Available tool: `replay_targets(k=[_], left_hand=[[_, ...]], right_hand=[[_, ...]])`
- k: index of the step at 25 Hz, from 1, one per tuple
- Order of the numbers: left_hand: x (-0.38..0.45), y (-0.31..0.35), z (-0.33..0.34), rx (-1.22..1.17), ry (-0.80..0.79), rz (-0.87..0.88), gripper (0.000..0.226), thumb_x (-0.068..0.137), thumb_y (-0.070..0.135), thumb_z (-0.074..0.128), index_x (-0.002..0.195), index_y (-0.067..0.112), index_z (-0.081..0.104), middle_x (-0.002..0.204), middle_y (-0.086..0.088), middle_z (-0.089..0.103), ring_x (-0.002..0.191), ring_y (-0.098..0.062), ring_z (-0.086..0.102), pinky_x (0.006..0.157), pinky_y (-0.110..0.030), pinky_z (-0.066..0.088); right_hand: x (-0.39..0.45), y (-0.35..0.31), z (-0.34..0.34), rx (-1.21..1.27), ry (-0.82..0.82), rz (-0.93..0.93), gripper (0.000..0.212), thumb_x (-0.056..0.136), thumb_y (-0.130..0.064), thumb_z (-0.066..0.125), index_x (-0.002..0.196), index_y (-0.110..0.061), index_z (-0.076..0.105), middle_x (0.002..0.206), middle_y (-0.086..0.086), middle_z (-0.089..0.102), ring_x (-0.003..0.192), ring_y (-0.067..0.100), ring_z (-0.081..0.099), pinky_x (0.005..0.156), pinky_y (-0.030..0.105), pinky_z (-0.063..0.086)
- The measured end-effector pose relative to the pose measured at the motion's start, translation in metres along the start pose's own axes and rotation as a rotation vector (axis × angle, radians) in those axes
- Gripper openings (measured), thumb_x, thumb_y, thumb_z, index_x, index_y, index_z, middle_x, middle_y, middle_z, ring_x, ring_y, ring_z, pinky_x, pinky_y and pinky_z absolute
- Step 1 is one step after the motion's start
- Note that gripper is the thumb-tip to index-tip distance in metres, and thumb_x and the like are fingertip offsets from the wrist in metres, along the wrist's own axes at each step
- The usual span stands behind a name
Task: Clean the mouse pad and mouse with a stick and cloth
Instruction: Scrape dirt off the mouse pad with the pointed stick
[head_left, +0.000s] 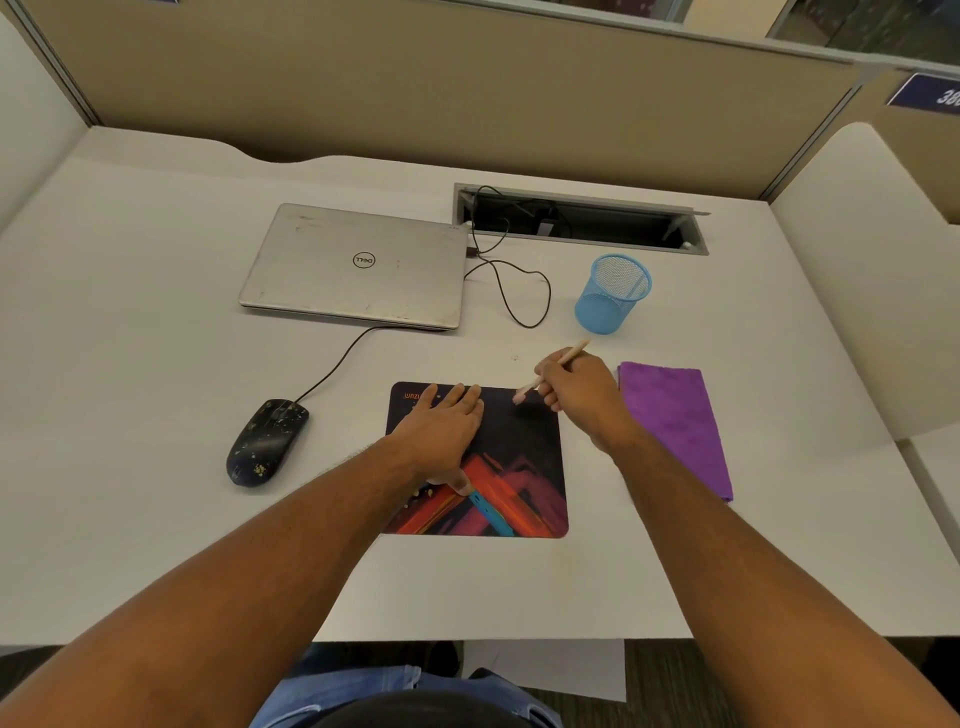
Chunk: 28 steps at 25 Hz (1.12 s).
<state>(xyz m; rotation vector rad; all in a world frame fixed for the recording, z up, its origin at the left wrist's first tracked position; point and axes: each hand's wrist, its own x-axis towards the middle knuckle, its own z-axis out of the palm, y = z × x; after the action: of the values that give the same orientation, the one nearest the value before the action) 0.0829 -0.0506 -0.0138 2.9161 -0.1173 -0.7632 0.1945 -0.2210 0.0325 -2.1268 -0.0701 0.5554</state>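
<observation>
While the left hand lies flat, fingers spread, pinning the pad mid-desk, the right hand pinches the stick, tip at the pad's far edge. Advice: short light strokes outward. Speckled mouse left, cloth right, both untouched.

laptop: round "DELL" logo on closed silver lid, seen upside down | mouse pad: orange lettering at far left corner, partly covered by left hand, reads roughly "WNZ", rest not legible | blue sign on far right partition: white digits "38", cut off by frame edge
</observation>
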Motion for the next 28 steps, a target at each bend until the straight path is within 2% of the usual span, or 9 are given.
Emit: replay_targets(k=[7,10,13,16,18,20,23,26,28], left_hand=[[0.002,0.001,0.001,0.016,0.007,-0.004,0.126,0.072,0.060,0.080,0.160,0.015,0.002,0.167,-0.007,-0.003,0.154,-0.026,-0.005,0.121,-0.054,-0.003],[0.001,0.001,0.001,0.011,0.008,-0.005,0.127,0.072,0.060,0.080,0.160,0.015,0.000,0.167,-0.006,-0.004,0.154,-0.025,-0.005,0.121,-0.053,-0.004],[0.001,0.001,0.002,0.014,0.013,-0.006,0.127,0.073,0.060,0.079,0.159,0.014,-0.001,0.167,-0.006,-0.005,0.154,-0.025,-0.006,0.121,-0.053,-0.004],[0.001,0.000,0.003,0.010,0.014,-0.004,0.126,0.073,0.060,0.079,0.160,0.014,-0.001,0.167,-0.005,-0.006,0.154,-0.025,-0.006,0.120,-0.052,-0.004],[0.001,0.001,0.002,0.012,0.007,-0.005,0.126,0.073,0.060,0.079,0.160,0.015,-0.001,0.168,-0.005,-0.006,0.154,-0.025,-0.006,0.120,-0.052,-0.004],[0.001,0.001,0.002,0.020,0.004,-0.006,0.125,0.074,0.060,0.079,0.159,0.015,-0.001,0.168,-0.005,-0.006,0.154,-0.025,-0.006,0.121,-0.053,-0.004],[0.000,0.002,0.000,0.026,0.001,-0.005,0.125,0.074,0.060,0.078,0.159,0.014,-0.001,0.168,-0.006,-0.006,0.154,-0.025,-0.006,0.121,-0.052,-0.003],[0.000,0.002,-0.001,0.025,0.004,-0.007,0.125,0.074,0.060,0.078,0.159,0.015,-0.001,0.168,-0.006,-0.005,0.154,-0.025,-0.006,0.121,-0.052,-0.004],[-0.001,0.002,-0.001,0.027,0.007,-0.008,0.125,0.074,0.060,0.078,0.159,0.015,0.000,0.168,-0.006,-0.004,0.154,-0.026,-0.005,0.121,-0.052,-0.004]], right_hand=[[0.004,-0.009,0.024,-0.221,-0.159,-0.099,0.023,0.104,-0.031,0.049,0.103,-0.015,0.066,0.089,0.003,0.071,0.084,0.020,0.069,0.084,0.040,0.058],[0.010,-0.005,0.007,-0.461,-0.092,-0.114,0.026,0.103,-0.028,0.051,0.109,-0.006,0.065,0.100,0.009,0.069,0.096,0.027,0.066,0.079,0.036,0.048],[0.017,0.007,-0.026,-0.624,-0.002,-0.038,0.026,0.099,-0.025,0.060,0.105,0.001,0.064,0.099,0.014,0.068,0.092,0.030,0.065,0.075,0.033,0.044],[0.016,0.009,-0.040,-0.308,0.132,-0.012,0.029,0.099,-0.034,0.058,0.098,-0.006,0.067,0.084,0.002,0.074,0.080,0.019,0.070,0.079,0.037,0.059],[0.006,0.000,-0.035,0.022,0.125,0.012,0.033,0.101,-0.034,0.056,0.088,-0.006,0.070,0.065,-0.007,0.073,0.070,0.013,0.069,0.077,0.031,0.059],[-0.003,-0.003,-0.028,0.111,0.097,0.017,0.039,0.102,-0.035,0.054,0.077,-0.010,0.070,0.060,-0.010,0.072,0.068,0.013,0.068,0.077,0.029,0.059],[-0.013,0.014,-0.020,-0.149,0.039,-0.006,0.043,0.101,-0.046,0.052,0.085,-0.010,0.071,0.077,0.002,0.075,0.079,0.021,0.072,0.085,0.043,0.061],[-0.026,0.029,-0.025,-0.434,-0.035,-0.010,0.041,0.104,-0.043,0.046,0.096,-0.007,0.064,0.088,0.011,0.071,0.081,0.020,0.067,0.078,0.036,0.053],[-0.032,0.034,-0.031,-0.460,-0.102,0.036,0.041,0.103,-0.040,0.048,0.095,-0.004,0.066,0.083,0.014,0.069,0.072,0.018,0.063,0.071,0.033,0.050]])
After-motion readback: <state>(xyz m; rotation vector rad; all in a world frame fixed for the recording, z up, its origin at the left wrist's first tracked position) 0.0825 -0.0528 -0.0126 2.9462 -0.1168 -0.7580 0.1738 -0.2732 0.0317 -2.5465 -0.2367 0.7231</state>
